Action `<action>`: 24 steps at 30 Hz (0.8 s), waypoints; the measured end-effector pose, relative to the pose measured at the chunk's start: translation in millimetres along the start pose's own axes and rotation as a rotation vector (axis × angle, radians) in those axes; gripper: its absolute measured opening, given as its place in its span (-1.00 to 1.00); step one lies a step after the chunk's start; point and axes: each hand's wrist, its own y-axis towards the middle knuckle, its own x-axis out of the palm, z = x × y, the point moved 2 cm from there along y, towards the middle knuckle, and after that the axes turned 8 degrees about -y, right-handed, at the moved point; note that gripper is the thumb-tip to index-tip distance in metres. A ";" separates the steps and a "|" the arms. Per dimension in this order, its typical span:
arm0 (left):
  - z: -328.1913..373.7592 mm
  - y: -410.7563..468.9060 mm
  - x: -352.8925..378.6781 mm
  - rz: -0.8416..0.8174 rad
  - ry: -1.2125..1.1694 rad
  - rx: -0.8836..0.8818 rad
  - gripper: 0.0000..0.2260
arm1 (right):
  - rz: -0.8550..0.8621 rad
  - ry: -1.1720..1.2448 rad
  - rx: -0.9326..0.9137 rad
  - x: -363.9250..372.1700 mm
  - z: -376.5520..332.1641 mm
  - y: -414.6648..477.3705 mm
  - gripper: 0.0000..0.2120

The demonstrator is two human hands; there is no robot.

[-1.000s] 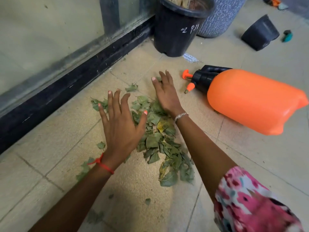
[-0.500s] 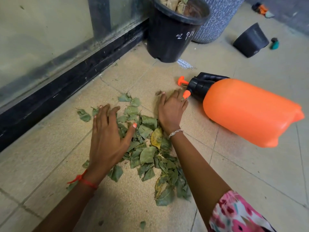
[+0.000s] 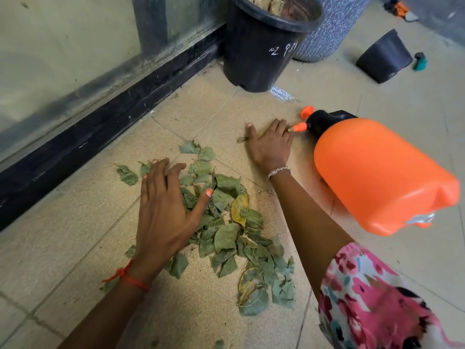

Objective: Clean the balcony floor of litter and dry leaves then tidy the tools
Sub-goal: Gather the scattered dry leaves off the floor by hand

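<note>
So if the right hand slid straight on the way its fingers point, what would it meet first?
The right hand would likely meet the white printed paper scrap, then the big black plastic pot.

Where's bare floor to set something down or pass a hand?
Bare tile: between the leaf pile and the black sill; also beyond the orange sprayer toward the small black pot. Crowded: right hand beside the sprayer, left hand on the pile.

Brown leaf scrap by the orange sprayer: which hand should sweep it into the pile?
Probably the right hand. It lies flat on the floor with its thumb beside the brown scrap, while the left hand rests on the leaf pile, farther away.
</note>
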 end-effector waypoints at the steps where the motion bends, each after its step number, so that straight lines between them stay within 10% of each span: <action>1: -0.1 0.5 0.2 0.001 0.006 0.002 -0.32 | 0.011 0.034 -0.036 -1.4 -1.2 -8.0 -0.31; 8: 0.9 1.0 0.6 -0.003 0.002 0.005 -0.34 | -0.005 0.582 -0.313 -8.6 -12.7 -59.1 -0.56; 17: -1.8 0.4 -7.7 0.217 -0.265 -0.043 -0.45 | -0.351 0.303 -0.785 8.0 -54.7 -78.5 -0.60; 24: -8.2 0.1 -10.7 0.256 -0.097 -0.278 -0.38 | -0.782 0.675 -0.709 -19.5 -26.1 -123.6 -0.68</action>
